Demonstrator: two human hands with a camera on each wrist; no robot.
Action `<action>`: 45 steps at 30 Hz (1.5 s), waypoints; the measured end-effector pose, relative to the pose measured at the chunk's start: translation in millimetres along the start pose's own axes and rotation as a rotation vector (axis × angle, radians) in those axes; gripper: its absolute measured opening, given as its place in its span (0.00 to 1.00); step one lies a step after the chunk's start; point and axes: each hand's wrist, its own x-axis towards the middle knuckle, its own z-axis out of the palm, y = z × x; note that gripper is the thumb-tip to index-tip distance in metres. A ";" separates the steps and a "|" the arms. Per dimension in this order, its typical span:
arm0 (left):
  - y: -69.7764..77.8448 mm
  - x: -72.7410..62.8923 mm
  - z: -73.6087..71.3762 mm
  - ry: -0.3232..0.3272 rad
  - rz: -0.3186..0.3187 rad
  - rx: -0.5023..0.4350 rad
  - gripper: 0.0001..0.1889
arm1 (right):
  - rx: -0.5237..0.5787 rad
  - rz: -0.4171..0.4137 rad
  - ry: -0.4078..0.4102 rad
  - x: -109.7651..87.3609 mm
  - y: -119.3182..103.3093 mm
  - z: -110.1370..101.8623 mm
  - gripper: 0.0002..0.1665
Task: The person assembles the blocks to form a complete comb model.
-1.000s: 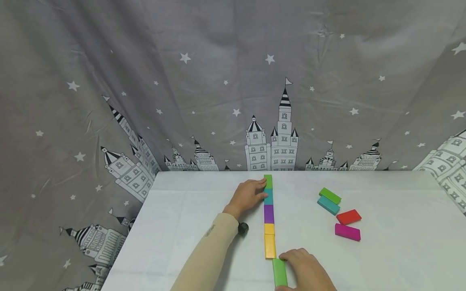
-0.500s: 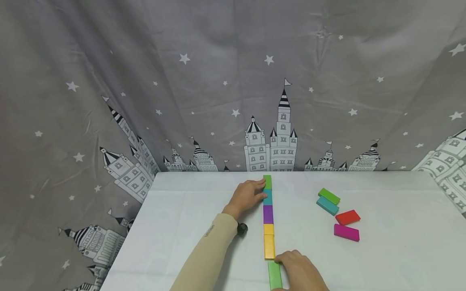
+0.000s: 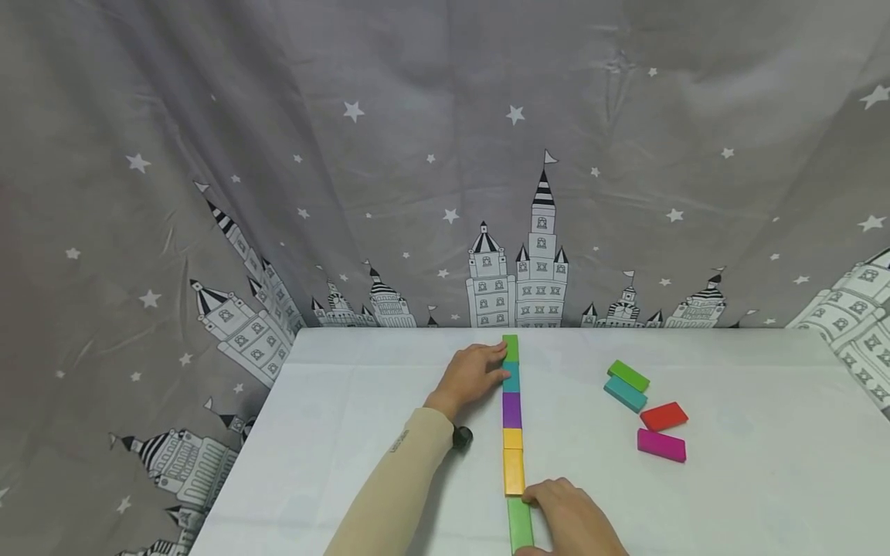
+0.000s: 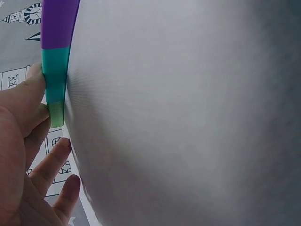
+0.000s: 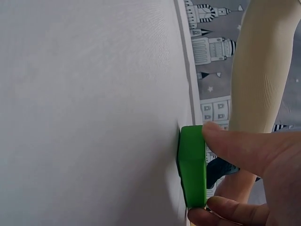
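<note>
A straight row of coloured blocks lies flat on the white table (image 3: 348, 432): a green block (image 3: 511, 349) at the far end, then a teal block (image 3: 511, 378), a purple block (image 3: 511, 410), a short yellow part (image 3: 513, 439) and a longer yellow block (image 3: 514, 471). My left hand (image 3: 467, 378) rests beside the far end, fingertips touching the sides of the green and teal blocks. At the near end my right hand (image 3: 573, 517) pinches another green block (image 5: 192, 165) by its two ends, thumb on one and fingers on the other, right at the yellow block's near edge.
Right of the row lie a loose green block (image 3: 629, 375), a teal one (image 3: 626, 393), a red one (image 3: 664, 416) and a magenta one (image 3: 661, 445). A grey curtain (image 3: 389, 170) with castles and stars hangs behind the table. A dark round thing (image 3: 462, 438) shows at my left wrist.
My right hand has shifted the near green block to the left, bringing it in line below the yellow block. The left hand and the other blocks have stayed put.
</note>
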 end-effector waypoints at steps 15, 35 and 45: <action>0.9 0.9 -0.1 -0.004 -0.012 0.005 0.28 | -0.023 0.013 0.026 3.2 -3.9 1.2 0.39; -0.7 0.6 -1.3 0.000 0.002 0.006 0.28 | 0.001 0.033 0.451 -0.6 25.1 -50.6 0.30; 0.5 0.9 -0.9 -0.003 -0.001 0.004 0.28 | 0.052 -0.098 0.689 9.3 73.7 -85.2 0.26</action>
